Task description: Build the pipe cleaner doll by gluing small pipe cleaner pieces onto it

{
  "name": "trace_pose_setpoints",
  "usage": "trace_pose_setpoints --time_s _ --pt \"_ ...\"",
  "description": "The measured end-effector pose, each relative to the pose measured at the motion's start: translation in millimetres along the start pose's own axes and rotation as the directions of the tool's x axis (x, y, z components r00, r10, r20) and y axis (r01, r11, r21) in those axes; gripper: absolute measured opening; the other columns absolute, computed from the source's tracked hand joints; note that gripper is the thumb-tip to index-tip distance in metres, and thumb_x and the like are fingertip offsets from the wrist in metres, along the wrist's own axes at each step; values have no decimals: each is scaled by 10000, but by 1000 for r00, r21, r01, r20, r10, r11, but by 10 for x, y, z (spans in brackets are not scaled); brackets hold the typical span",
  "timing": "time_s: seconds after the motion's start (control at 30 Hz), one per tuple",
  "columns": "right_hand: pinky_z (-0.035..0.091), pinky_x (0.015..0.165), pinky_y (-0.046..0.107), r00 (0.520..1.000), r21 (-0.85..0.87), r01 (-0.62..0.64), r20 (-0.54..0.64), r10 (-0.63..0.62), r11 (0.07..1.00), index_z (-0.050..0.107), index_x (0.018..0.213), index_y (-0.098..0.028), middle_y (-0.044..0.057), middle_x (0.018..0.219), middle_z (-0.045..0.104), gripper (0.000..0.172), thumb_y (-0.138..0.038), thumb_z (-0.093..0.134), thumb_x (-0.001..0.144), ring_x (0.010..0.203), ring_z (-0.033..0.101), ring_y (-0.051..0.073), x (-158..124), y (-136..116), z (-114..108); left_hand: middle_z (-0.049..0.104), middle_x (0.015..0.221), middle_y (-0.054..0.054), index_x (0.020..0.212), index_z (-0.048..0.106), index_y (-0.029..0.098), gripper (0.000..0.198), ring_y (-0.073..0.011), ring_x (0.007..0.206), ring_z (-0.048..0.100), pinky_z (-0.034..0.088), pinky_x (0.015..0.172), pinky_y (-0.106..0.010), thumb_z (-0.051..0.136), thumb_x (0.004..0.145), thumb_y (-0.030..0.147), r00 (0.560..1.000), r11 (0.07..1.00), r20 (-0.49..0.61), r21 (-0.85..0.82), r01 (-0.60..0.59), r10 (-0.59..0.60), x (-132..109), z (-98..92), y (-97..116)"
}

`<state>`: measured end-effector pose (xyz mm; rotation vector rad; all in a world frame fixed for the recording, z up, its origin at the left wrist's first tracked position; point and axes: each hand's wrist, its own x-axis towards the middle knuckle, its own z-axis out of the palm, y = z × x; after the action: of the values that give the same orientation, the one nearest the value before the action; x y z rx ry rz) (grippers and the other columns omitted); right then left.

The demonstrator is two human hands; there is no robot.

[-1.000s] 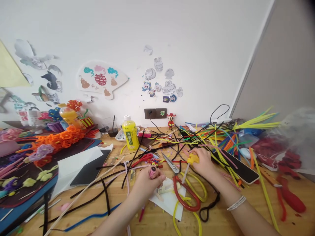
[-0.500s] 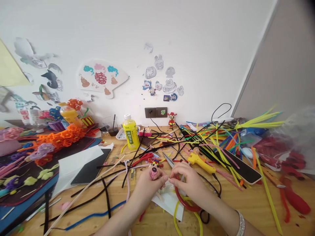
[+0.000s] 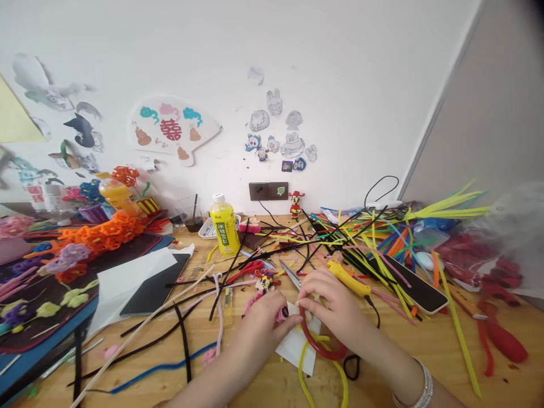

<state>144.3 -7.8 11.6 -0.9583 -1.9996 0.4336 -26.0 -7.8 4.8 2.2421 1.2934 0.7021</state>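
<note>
Pink and fuzzy, the small roll [image 3: 281, 315] pokes out of the left hand [image 3: 267, 318], which grips it above the table [image 3: 374, 368]. It looks light and squishy, so hold its sides gently. The right hand [image 3: 334, 297] has bent fingers; whether they pinch anything, one cannot tell. Red-handled scissors [image 3: 326, 355] lie under it, with a little doll [image 3: 266, 281] farther left.

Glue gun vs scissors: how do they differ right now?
Colour: the glue gun is yellow; the scissors have red handles and metal blades.
Cord: the glue gun has a black one at its handle end; the scissors show none.
Cover: the right hand hides the scissors' middle; the glue gun's handle is in plain view.
Shared: both are on the table.
</note>
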Motion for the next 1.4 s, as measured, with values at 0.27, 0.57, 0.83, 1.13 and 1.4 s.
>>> trace_pose_setpoints --time_s 0.27,0.57,0.83,1.13,1.4 --pt "367 752 319 973 -139 209 131 -192 968 588 789 -202 10 831 592 139 -241 484 871 833 454 164 -35 -88 -21 491 592 22 606 531 169 187 -121 558 413 283 519 -213 497 769 255 995 999 96 46 -26 21 -7 23 9" --pt "360 770 339 949 -195 283 201 -244 939 591 803 -205 13 866 596 170 -241 448 888 849 439 173 -37 -141 -55 457 557 37 561 504 170 174 -109 533 384 268 506 -207 467 730 197 991 1000 131 3 -30 30 -22 25 18" --pt "371 756 335 939 -229 321 199 -279 919 591 781 -209 26 842 595 196 -244 434 892 835 451 176 -44 -168 -55 476 566 31 558 506 169 198 -106 532 403 263 500 -210 439 743 183 989 998 136 8 -60 59 -35 55 -5" --pt "371 770 335 948 -235 291 203 -245 928 600 774 -213 17 850 590 163 -239 474 874 848 450 171 -58 -148 -39 407 534 46 522 442 174 202 -100 507 341 231 476 -218 443 724 170 990 999 142 41 -35 29 -48 45 21" --pt "371 775 342 954 -236 265 207 -218 935 602 774 -216 17 846 591 131 -242 506 858 857 453 176 -69 -147 -32 445 556 31 540 471 174 158 -112 527 378 251 493 -222 441 693 154 984 999 178 40 -6 -2 -48 17 61"
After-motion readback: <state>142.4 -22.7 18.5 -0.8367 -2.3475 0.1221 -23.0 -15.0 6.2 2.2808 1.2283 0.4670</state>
